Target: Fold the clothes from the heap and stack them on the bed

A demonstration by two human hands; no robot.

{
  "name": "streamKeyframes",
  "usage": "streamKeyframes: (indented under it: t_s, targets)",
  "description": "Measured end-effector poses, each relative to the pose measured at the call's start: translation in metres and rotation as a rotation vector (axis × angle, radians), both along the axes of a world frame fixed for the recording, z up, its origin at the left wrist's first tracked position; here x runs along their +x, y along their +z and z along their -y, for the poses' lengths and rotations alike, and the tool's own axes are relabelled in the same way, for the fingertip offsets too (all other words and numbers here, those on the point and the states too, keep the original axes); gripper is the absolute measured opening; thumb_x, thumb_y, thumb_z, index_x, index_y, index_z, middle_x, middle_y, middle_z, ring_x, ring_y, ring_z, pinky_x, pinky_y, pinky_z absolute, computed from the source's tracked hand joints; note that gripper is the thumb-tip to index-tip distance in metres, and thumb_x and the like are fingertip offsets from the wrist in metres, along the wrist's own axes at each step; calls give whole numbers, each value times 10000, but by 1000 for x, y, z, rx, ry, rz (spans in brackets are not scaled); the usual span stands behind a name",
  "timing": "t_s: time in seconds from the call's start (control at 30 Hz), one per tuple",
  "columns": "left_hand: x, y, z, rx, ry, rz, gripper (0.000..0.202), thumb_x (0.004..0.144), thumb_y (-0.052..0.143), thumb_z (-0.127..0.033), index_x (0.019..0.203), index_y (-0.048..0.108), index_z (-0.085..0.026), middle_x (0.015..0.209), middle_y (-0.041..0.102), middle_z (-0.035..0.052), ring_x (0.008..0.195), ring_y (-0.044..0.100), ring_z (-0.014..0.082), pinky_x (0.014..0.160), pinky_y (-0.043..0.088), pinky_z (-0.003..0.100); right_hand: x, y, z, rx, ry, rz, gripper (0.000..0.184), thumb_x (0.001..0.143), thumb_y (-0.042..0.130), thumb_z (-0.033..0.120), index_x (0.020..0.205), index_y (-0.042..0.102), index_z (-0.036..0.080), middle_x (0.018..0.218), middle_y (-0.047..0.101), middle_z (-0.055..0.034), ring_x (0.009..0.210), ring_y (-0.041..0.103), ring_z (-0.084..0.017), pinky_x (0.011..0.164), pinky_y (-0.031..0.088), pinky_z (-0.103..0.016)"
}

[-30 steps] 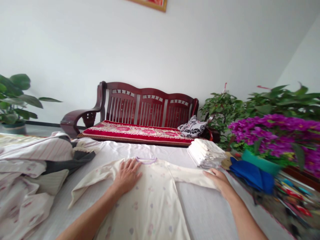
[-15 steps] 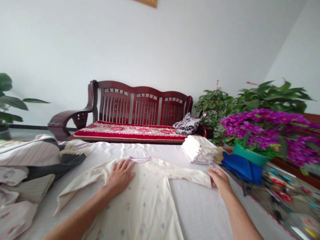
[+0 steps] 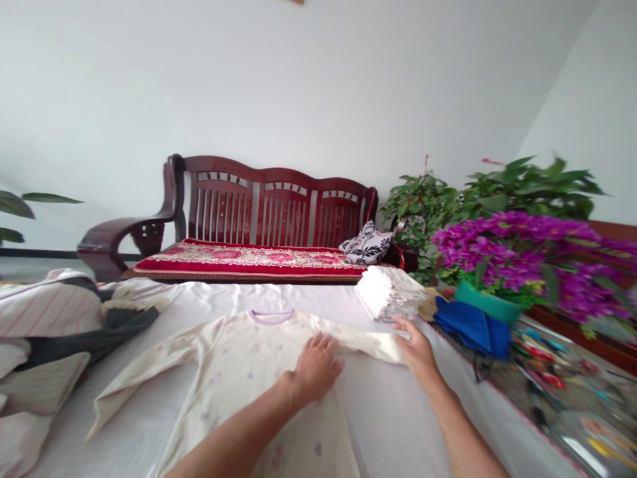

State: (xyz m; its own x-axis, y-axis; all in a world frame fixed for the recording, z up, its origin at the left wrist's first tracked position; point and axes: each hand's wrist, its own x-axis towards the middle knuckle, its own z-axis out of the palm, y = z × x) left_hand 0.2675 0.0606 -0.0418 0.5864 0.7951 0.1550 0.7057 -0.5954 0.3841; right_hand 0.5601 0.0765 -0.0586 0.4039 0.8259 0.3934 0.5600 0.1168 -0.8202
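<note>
A cream long-sleeved child's top (image 3: 249, 372) with a lilac neckline and small pastel prints lies spread on a white cloth, sleeves out to both sides. My left hand (image 3: 318, 368) rests flat on it, just below the shoulder on the right side. At that side's sleeve end, my right hand (image 3: 418, 352) touches the cuff with thumb and forefinger apart; its lower fingers are partly hidden. Just beyond the right hand stands a stack of folded white clothes (image 3: 391, 292).
A heap of clothes (image 3: 50, 318) lies at the left. To the right are a blue cloth (image 3: 470, 325), purple flowers (image 3: 517, 255) in a green pot and assorted small items. Behind the white cloth (image 3: 378, 411) stands a wooden bench (image 3: 219, 206) with a patterned cushion (image 3: 365, 244).
My left hand has moved right across the top, from beside the neckline to the shoulder on the right. My right hand's fingers have loosened at the cuff. The view has shifted slightly right.
</note>
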Motion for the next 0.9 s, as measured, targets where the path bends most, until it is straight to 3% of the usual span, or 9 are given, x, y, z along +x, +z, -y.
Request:
streamKeyframes:
  t_s: [0.1, 0.2, 0.43, 0.77, 0.9]
  targets:
    - [1, -12, 2, 22, 10, -13, 603, 970, 457, -344, 1523, 421, -105, 1594, 406, 136, 1505, 299, 312, 1254, 228, 464, 2, -3, -2, 47, -34, 51, 546, 643, 510, 346, 1113, 728, 174, 1006, 748, -83, 925, 680, -248, 830, 521, -356]
    - [-4, -17, 5, 63, -13, -15, 625, 981, 440, -348, 1568, 351, -152, 1614, 373, 132, 1511, 288, 303, 1254, 213, 486, 11, -4, -3, 13, -114, 119, 539, 664, 474, 317, 1116, 735, 182, 993, 752, -68, 837, 680, -223, 796, 520, -342]
    - [-6, -23, 3, 111, -30, -21, 510, 987, 460, -381, 1486, 489, -277, 1603, 389, 119, 1496, 314, 333, 1222, 236, 557, 17, -2, 3, -233, -214, 354, 354, 727, 528, 232, 980, 776, 240, 989, 753, -51, 906, 684, -217, 808, 500, -292]
    - [-8, -26, 3, 89, -49, -8, 517, 986, 465, -424, 1488, 489, -303, 1620, 361, 110, 1508, 282, 347, 1223, 212, 570, 16, 2, 4, -280, -269, 507, 421, 821, 455, 145, 1109, 758, 190, 1137, 726, -87, 991, 683, -223, 924, 513, -327]
    - [-8, -25, 1, 82, -78, 16, 517, 968, 511, -420, 1474, 506, -314, 1609, 380, 110, 1499, 301, 350, 1221, 211, 573, 5, 11, 9, -251, -312, 644, 438, 831, 445, 110, 1139, 750, 172, 1192, 703, -132, 1048, 655, -279, 936, 505, -396]
